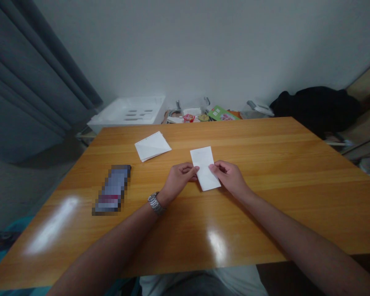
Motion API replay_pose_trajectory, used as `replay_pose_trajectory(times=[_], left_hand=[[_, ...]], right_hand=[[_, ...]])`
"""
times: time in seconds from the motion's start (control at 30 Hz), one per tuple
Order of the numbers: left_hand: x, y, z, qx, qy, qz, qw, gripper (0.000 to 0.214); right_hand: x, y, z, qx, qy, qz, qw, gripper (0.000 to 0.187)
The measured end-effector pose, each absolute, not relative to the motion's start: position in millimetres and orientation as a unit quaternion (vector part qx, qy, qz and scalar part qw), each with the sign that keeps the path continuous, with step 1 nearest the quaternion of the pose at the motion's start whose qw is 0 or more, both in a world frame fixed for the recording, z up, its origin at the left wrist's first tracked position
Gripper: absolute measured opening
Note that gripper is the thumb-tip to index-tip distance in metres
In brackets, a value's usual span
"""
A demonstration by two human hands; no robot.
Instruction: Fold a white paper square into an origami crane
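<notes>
Between my two hands is a white sheet of paper point(205, 164), narrow and upright in shape, which looks folded. My left hand point(182, 176), with a metal watch point(156, 203) on its wrist, pinches the paper's left edge, thumb on top. On the opposite edge my right hand point(230, 174) grips it the same way, its fingers curled behind and partly hidden. Farther back and to the left, a small stack of white paper point(153, 146) lies flat on the wooden table point(274, 164).
A phone point(112, 190), blurred out, lies on the table at left. Past the far edge are a white plastic tray point(126, 111), a green packet point(220, 113) and other clutter. Black cloth point(317, 107) is heaped at the right; a grey curtain point(27, 70) hangs at the left.
</notes>
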State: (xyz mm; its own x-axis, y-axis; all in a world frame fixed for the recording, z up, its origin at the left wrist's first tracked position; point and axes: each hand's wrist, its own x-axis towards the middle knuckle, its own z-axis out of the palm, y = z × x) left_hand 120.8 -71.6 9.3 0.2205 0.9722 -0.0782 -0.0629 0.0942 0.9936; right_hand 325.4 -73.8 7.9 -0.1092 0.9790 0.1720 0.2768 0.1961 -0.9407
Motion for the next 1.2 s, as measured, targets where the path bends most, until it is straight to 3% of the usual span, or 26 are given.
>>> replay_pose_trajectory(times=[0.73,1.2], left_hand=[[124.2,-75.7,10.7,0.509,0.432,0.423,0.613,0.036],[124.6,-75.4,8.6,0.514,0.462,0.439,0.574,0.037]], right_hand=[[321.7,-73.3,4.4,-0.507,-0.592,0.416,0.468,0.037],[317.0,-70.5,2.7,-0.495,-0.585,0.427,0.479,0.034]])
